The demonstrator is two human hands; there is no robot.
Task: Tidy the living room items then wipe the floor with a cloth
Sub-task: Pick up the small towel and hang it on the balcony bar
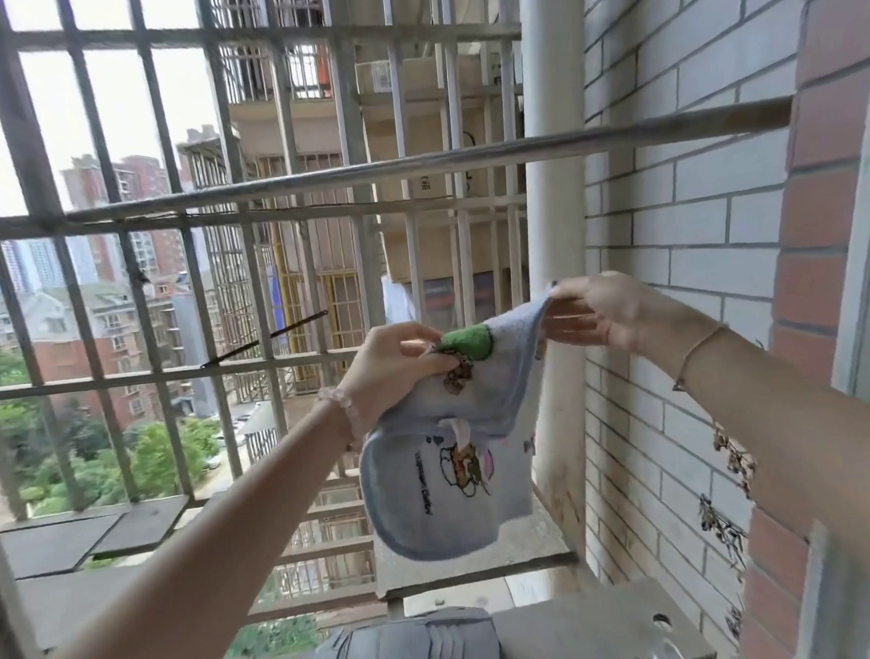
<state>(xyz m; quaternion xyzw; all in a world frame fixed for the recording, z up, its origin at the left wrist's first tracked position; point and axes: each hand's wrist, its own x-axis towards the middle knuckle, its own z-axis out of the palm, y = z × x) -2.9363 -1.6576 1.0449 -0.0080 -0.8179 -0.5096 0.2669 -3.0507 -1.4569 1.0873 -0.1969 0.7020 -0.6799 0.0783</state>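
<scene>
A small pale blue cloth (448, 477) with a cartoon print and a green patch hangs in the air in front of the window grille. My left hand (394, 368) pinches its upper edge beside the green patch. My right hand (596, 313) pinches the cloth's other top corner, further right and a little higher. The cloth sags between both hands and its lower part dangles below them. A horizontal metal rod (411, 169) runs across above the hands, apart from the cloth.
A metal window grille (137, 298) fills the left and centre, with buildings and trees beyond. A white vertical pipe (556, 248) and a tiled brick wall (696, 197) stand on the right. Grey fabric (409, 650) lies on a concrete ledge (598, 637) below.
</scene>
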